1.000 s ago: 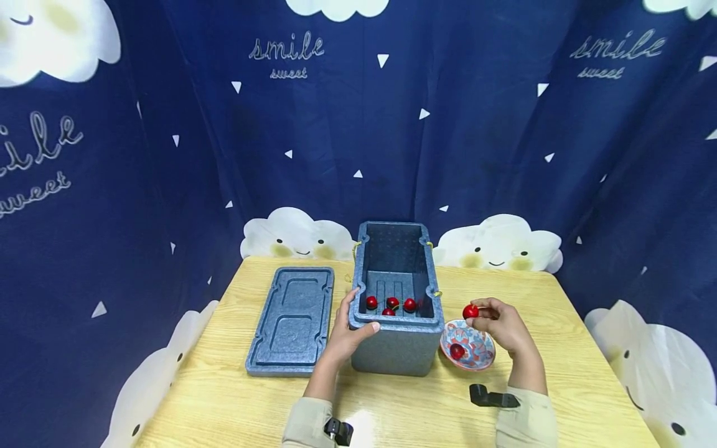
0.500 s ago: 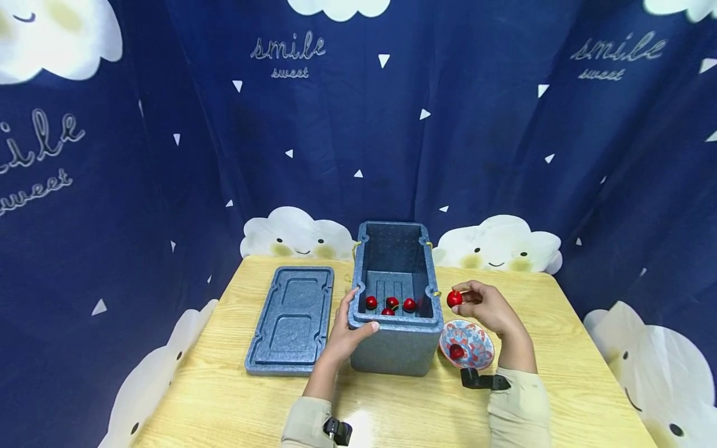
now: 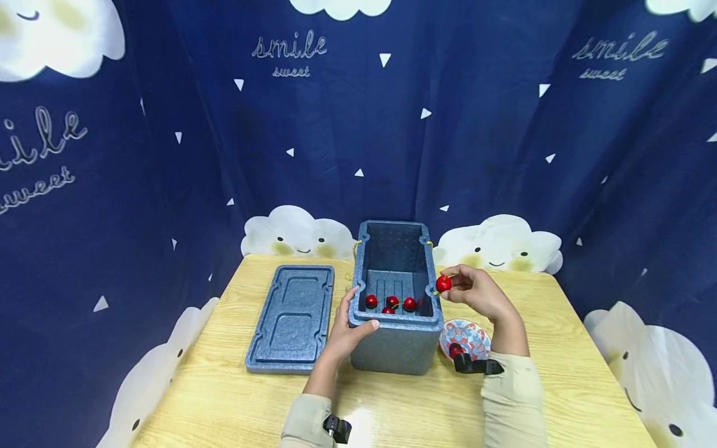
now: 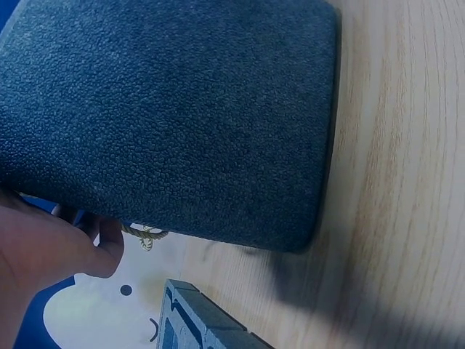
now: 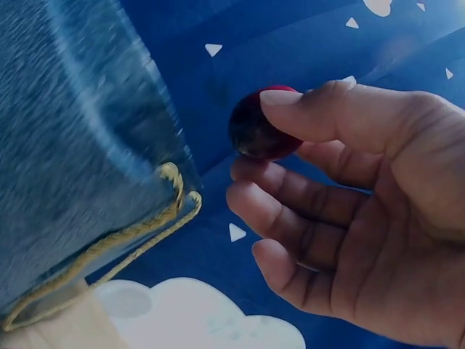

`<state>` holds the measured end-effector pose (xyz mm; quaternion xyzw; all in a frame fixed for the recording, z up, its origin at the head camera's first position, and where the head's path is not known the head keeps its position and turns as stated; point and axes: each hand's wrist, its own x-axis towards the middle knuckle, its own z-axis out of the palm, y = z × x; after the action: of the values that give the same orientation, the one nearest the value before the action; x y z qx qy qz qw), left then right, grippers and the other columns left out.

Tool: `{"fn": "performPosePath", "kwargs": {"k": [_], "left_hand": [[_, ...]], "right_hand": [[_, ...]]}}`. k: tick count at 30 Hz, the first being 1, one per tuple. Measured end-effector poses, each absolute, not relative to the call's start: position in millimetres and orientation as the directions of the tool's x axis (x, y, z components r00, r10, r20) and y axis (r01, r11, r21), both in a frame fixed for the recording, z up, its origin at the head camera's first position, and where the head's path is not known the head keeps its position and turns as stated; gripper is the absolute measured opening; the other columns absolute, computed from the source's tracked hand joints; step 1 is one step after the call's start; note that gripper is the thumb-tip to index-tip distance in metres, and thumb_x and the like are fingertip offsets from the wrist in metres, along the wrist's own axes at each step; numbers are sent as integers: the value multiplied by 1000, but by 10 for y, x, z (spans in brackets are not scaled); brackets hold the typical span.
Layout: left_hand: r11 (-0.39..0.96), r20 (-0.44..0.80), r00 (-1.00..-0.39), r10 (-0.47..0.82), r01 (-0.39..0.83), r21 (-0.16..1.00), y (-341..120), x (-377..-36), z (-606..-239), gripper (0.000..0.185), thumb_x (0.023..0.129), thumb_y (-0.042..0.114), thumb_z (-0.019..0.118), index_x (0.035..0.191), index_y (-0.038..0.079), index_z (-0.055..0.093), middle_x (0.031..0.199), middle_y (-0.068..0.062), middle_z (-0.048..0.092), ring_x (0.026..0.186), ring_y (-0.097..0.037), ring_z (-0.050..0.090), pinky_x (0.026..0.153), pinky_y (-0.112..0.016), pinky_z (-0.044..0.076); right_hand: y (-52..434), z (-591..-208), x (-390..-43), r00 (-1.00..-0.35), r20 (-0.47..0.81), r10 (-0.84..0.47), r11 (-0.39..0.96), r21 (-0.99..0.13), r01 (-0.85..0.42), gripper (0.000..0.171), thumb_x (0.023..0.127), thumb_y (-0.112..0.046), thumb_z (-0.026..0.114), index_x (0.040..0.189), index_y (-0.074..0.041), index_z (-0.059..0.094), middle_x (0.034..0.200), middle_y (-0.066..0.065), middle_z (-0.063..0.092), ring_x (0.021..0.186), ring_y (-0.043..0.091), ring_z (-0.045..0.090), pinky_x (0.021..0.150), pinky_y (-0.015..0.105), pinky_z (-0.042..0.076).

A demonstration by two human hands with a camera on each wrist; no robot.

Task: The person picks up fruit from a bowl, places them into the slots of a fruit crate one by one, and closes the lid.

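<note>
Between thumb and fingertips, my right hand (image 3: pixel 480 291) pinches a small round red fruit (image 3: pixel 444 284) beside the right rim of a deep blue-grey box (image 3: pixel 389 353). In the right wrist view that fruit (image 5: pixel 251 131) looks dark and glossy, near the box's yellow cord (image 5: pixel 171 174); the other fingers curl loosely below it. My left hand (image 3: pixel 343 337) grips the box's near-left corner, thumb over the front rim, fingers along the left side. Several red fruits (image 3: pixel 393 302) lie inside the open box at its near end. A patterned bowl (image 3: pixel 475 336) holds another red fruit (image 3: pixel 455 350), partly covered by the wrist camera.
A blue-grey lid (image 3: pixel 291 320) lies flat on the wooden table (image 3: pixel 414 410), left of the box. Behind the table hangs a navy curtain (image 3: pixel 358 112) with clouds and white triangles.
My right hand has carried the red fruit from above the bowl up and left to the box's right rim. The left hand keeps its place on the box.
</note>
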<state>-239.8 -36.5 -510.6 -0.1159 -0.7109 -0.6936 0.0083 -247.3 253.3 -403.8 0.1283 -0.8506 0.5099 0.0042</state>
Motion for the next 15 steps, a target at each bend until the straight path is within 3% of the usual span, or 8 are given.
{"fn": "performPosePath", "kwargs": {"k": [9, 15], "left_hand": [[51, 239, -962, 129, 247, 968, -373, -2422, -5156, 82, 73, 26, 76, 142, 31, 33, 135, -20, 30, 122, -39, 30, 96, -62, 24], [-1, 179, -973, 145, 181, 984, -364, -2419, -5133, 83, 72, 20, 77, 143, 30, 33, 142, -16, 25, 128, -35, 24, 101, -58, 19]], "right_hand": [[2446, -3866, -2599, -928, 111, -355, 391, -884, -255, 36, 77, 11, 61, 112, 8, 57, 93, 20, 64, 84, 33, 62, 71, 29, 51], [2424, -3803, -2697, -891, 62, -449, 379, -890, -253, 38, 76, 12, 60, 113, 9, 56, 94, 20, 63, 81, 32, 62, 71, 31, 51]]}}
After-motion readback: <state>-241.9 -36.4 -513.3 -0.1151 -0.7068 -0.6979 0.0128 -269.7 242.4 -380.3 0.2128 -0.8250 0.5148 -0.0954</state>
